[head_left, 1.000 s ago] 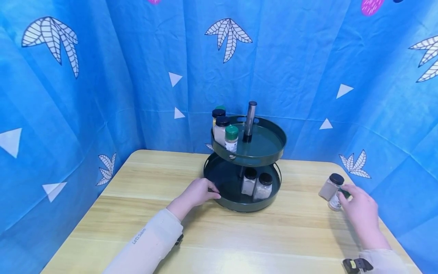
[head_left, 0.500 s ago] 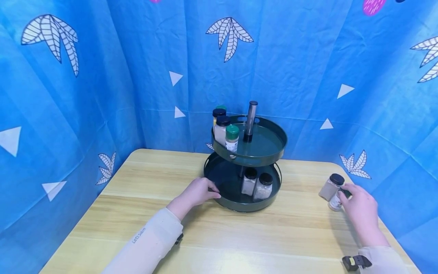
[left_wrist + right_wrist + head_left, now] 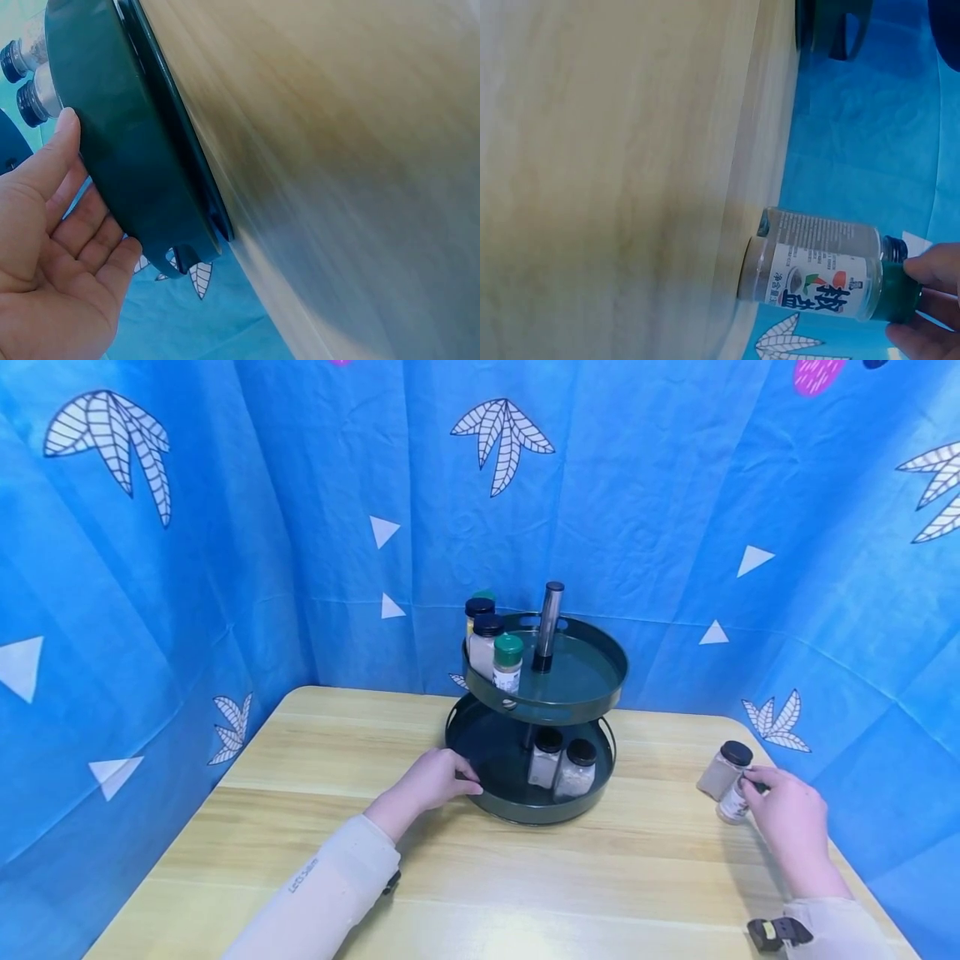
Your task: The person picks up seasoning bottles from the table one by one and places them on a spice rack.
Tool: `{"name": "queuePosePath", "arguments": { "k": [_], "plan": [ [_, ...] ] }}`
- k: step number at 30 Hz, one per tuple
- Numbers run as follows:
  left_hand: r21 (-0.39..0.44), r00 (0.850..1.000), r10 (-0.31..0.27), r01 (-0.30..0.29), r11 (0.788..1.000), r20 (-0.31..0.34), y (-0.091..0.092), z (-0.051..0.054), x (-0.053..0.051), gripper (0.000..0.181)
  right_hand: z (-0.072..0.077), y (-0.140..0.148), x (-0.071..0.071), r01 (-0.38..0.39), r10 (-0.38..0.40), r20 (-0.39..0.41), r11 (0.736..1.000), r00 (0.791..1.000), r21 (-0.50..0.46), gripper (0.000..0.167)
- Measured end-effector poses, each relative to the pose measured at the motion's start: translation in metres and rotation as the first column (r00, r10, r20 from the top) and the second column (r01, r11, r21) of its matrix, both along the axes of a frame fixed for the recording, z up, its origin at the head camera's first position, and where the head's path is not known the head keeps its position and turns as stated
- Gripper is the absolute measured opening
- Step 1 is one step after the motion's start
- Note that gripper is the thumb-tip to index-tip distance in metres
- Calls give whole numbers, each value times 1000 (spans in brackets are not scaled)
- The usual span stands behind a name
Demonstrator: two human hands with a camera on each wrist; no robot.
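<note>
A dark green two-tier turntable rack (image 3: 540,812) stands on the table. My left hand (image 3: 435,781) is at the lower tier's front left rim, holding it with thumb and bent fingers; the left wrist view shows the tray's outer wall (image 3: 112,112) beside the fingers. Far to the right, my right hand (image 3: 791,822) pinches the green cap (image 3: 896,292) of a small labelled seasoning bottle (image 3: 817,281). That bottle's base appears to be on the table. Right beside it, a black-capped seasoning jar (image 3: 722,772) is partly hidden behind the bottle in the right wrist view.
On the lower tier are two black-capped jars (image 3: 576,772). The upper tier (image 3: 585,664) carries several bottles, among them a green-capped one (image 3: 507,664), at its left side. A metal post (image 3: 549,618) rises through the middle. Blue curtain (image 3: 645,510) surrounds the wooden table (image 3: 360,727).
</note>
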State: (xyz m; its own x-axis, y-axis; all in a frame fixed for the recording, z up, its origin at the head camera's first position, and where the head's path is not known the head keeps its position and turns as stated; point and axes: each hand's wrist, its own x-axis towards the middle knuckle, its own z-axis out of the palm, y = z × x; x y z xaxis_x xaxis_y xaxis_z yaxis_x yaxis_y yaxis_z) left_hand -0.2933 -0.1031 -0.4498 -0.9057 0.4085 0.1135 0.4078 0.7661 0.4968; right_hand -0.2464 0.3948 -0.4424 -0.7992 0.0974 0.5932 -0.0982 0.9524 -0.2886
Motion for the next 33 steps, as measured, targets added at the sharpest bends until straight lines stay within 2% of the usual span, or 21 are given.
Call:
{"name": "queuePosePath", "arguments": {
  "k": [7,14,22,33],
  "plan": [
    [1,1000,3,-3,1000,2,0,-1,0,13,0,-4,3,-3,3,-33,1000,999,-1,17],
    [-2,1000,7,-7,1000,8,0,-2,-1,13,-3,-7,5,2,-2,-18,1000,1000,-12,17],
    [3,1000,5,-5,1000,9,0,-1,1,13,3,-17,10,-17,17,-19,1000,1000,-12,17],
    [6,1000,17,-17,1000,23,1,1,2,12,11,-32,12,-52,51,-111,999,993,-4,17]
  ]
}}
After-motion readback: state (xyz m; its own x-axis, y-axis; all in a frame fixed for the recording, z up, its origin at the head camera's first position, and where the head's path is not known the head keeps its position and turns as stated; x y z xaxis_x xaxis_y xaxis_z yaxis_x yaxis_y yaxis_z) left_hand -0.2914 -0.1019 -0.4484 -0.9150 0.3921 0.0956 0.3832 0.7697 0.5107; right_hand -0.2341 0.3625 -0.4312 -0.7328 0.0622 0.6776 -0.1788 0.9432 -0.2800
